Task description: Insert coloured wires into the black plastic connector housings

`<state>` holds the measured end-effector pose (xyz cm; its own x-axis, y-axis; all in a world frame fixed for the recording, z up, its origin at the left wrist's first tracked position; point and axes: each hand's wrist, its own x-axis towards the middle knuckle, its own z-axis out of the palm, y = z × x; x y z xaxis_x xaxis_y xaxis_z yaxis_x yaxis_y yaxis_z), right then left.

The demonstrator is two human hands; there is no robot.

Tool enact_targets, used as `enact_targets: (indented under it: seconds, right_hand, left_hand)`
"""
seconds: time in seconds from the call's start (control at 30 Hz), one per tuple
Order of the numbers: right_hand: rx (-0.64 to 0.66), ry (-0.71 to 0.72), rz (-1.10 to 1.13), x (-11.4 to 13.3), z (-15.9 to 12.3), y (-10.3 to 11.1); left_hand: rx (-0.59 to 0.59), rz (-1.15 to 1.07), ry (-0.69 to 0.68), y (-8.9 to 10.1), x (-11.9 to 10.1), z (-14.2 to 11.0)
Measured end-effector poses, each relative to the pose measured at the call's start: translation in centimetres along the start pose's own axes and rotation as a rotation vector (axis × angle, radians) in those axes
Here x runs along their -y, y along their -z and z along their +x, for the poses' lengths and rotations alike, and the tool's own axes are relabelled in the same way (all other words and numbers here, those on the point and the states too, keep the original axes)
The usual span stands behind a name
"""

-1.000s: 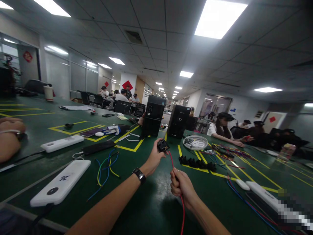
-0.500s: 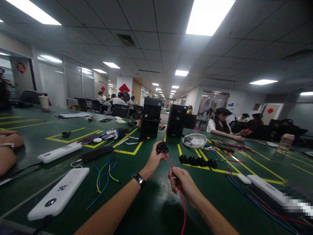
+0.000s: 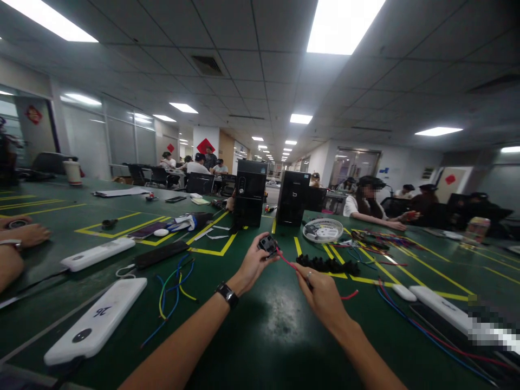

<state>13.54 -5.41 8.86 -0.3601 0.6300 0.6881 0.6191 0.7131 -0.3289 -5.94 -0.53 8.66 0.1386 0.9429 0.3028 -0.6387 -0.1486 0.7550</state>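
Note:
My left hand [image 3: 251, 270], with a dark watch on the wrist, grips a small black boxy part [image 3: 267, 245] with square recesses in its face. Its exact kind is not clear. A red wire [image 3: 287, 262] runs from the right edge of this part to my right hand [image 3: 322, 287], whose fingers are closed on it. The wire's other end sticks out to the right past that hand. Whether the near end sits inside the part or only touches it, I cannot tell. Several similar black parts [image 3: 327, 265] stand in a row beyond my right hand.
Blue, green and yellow wires [image 3: 173, 292] lie left of my arm, near a white power bank [image 3: 97, 322]. Two black computer cases [image 3: 248, 195] stand ahead. A white round basket [image 3: 323, 231] and a tangle of wires [image 3: 390, 241] are at right. Another person's hands [image 3: 28, 241] are at far left.
The black part has turned so its recessed face shows. My right hand has shifted right and turned over, and the red wire's loose end has swung from below to the right.

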Motion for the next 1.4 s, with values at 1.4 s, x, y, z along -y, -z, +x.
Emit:
enact_targets:
  seconds: [1.4]
  right_hand:
    - [0.153,0.031,-0.106,0.34,-0.67,-1.20]
  left_hand:
    - [0.002,0.131,-0.036,0.84,0.40,0.21]
